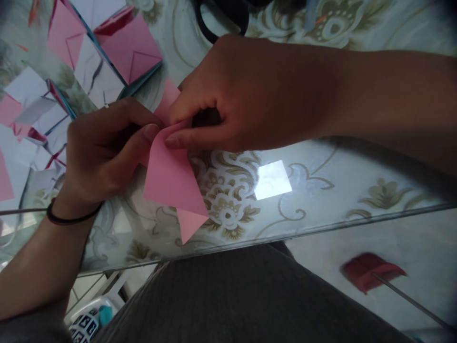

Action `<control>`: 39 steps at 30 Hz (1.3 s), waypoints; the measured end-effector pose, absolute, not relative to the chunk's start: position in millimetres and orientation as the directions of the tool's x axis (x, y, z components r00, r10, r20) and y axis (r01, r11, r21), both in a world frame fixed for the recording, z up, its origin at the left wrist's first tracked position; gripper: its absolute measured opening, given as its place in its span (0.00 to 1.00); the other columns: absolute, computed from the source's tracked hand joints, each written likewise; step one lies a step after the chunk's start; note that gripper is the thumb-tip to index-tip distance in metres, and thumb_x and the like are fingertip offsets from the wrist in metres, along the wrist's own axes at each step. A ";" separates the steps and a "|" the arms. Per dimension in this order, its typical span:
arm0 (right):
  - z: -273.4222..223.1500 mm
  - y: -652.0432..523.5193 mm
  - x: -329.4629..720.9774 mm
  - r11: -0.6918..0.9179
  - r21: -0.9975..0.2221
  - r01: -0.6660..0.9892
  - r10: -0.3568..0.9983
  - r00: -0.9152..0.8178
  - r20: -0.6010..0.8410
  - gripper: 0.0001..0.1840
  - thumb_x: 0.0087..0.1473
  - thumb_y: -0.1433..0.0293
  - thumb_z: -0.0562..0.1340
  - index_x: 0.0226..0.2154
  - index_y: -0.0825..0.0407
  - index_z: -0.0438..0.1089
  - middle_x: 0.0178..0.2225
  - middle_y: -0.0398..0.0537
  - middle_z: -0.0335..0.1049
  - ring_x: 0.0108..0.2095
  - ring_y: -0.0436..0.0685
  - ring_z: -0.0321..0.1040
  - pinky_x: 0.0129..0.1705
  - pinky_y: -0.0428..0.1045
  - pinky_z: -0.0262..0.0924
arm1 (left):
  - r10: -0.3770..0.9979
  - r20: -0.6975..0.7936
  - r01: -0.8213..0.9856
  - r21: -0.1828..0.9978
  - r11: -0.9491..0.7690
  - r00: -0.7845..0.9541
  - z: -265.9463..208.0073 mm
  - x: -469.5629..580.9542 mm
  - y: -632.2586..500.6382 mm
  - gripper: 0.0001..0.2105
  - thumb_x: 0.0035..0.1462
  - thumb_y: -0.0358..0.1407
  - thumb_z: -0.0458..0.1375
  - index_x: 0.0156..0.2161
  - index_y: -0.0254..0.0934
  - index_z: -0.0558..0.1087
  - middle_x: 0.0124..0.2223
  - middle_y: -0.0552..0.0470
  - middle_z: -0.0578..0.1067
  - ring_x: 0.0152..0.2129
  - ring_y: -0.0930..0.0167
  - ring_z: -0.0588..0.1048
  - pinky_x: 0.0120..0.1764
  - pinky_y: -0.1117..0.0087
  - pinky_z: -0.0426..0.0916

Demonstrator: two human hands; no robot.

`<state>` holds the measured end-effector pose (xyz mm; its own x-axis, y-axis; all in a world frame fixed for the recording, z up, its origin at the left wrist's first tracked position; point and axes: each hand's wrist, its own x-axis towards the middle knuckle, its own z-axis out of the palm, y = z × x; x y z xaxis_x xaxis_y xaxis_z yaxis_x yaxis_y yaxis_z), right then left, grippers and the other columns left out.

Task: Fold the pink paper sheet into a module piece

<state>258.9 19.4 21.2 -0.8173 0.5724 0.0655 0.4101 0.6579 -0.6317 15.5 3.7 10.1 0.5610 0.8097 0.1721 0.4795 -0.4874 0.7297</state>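
A sheet of pink paper (173,176), partly folded with a pointed corner hanging below, is held above the patterned tabletop. My left hand (110,143) pinches its left side between thumb and forefinger. From the right, my right hand (221,105) grips the upper edge, its thumb on the near face and its fingers curled behind. The two hands are close together, almost touching. Part of the paper behind the fingers is hidden.
Folded pink and white paper pieces (128,52) lie at the upper left, with more folded paper (39,124) below them. Black scissors handles (203,24) show at the top. The table's near edge (250,238) runs above my lap. A red dustpan (371,271) is on the floor.
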 end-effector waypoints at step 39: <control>8.2 21.6 259.5 0.580 -0.751 0.316 0.563 -0.822 0.089 0.24 0.72 0.59 0.57 0.28 0.57 0.71 0.28 0.41 0.67 0.28 0.45 0.55 0.35 0.47 0.45 | 0.727 0.148 0.418 0.735 -0.534 0.670 17.8 8.8 5.0 0.07 0.72 0.33 0.59 0.40 0.38 0.78 0.35 0.52 0.79 0.29 0.75 0.75 0.31 0.72 0.67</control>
<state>259.5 21.6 8.2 -0.8217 0.5629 0.0891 0.3161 0.5802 -0.7506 8.8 5.0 17.8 0.6703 0.7272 0.1478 0.4175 -0.5343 0.7350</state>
